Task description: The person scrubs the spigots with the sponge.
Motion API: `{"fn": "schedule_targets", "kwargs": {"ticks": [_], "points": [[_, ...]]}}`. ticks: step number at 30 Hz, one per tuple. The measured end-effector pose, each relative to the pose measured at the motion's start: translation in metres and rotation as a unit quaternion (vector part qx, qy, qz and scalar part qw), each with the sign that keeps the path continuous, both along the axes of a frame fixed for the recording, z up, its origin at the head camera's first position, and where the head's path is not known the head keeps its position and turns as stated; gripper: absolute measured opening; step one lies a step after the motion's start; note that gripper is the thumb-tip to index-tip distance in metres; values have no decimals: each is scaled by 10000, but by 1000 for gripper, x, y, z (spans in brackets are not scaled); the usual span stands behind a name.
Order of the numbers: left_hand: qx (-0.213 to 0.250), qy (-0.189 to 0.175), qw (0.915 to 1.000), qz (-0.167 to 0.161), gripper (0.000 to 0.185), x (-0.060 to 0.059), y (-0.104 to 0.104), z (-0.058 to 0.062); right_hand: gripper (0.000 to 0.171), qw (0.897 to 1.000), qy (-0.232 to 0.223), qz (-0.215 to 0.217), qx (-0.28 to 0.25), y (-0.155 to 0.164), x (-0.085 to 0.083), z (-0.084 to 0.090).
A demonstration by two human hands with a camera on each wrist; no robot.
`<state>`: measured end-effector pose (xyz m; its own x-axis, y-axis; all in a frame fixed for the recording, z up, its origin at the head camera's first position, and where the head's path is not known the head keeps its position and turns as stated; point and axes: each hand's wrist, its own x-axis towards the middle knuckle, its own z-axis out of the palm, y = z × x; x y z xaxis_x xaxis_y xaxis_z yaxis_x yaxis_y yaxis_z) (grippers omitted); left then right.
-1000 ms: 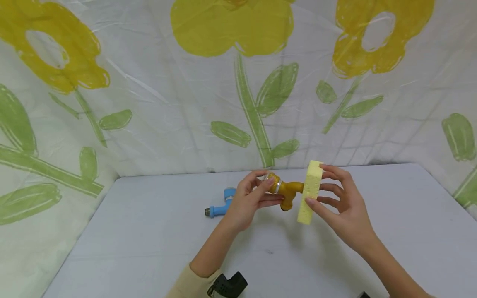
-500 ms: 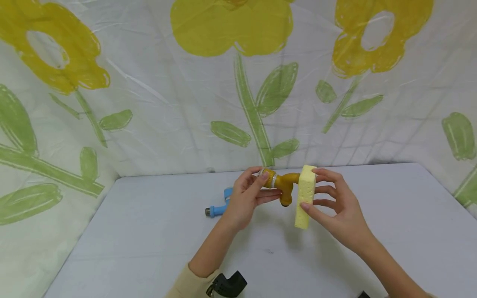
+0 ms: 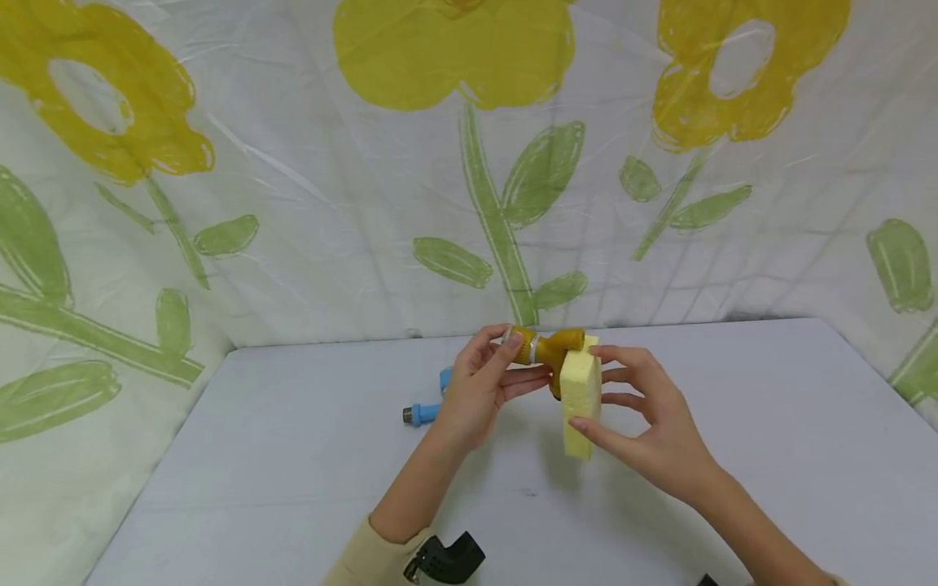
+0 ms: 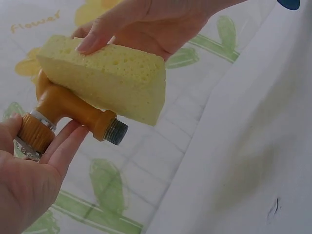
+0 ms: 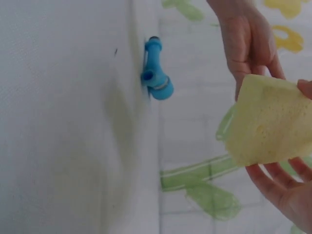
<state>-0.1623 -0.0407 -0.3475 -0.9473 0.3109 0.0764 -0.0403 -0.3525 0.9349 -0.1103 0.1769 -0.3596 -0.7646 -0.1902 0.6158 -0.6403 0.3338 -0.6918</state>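
Left hand (image 3: 471, 387): fingers curled round orange tap (image 3: 548, 350), raised above table (image 3: 293, 488) | right hand (image 3: 652, 419): pinches yellow sponge (image 3: 580, 395) against tap | blue tap (image 5: 157, 73): whole in right wrist view, part-hidden in head view | threaded end (image 4: 117, 132): clear in left wrist view

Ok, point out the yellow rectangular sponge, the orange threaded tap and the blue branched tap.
Yellow rectangular sponge (image 3: 581, 392): head view, the side facing the camera.
Orange threaded tap (image 4: 74, 107): left wrist view, its pipe.
Blue branched tap (image 5: 154, 63): right wrist view, its pipe.
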Motion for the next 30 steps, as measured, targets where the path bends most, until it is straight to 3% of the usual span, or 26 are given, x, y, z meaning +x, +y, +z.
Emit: {"fn": "schedule_targets", "kwargs": {"ticks": [7,15,23,30], "points": [[38,8,9999,-159,26,0,1,0,91,9997,-137,-219,-50,2,-1,1],[103,56,9999,-97,27,1,2,-1,92,9999,-54,6,-104,1,2,3],[238,166,9994,-173,22,4,4,-1,86,9992,-218,-297,-177,3,1,4],[219,105,9997,42,31,5,5,-1,91,9996,236,-160,-18,0,3,3]]}}
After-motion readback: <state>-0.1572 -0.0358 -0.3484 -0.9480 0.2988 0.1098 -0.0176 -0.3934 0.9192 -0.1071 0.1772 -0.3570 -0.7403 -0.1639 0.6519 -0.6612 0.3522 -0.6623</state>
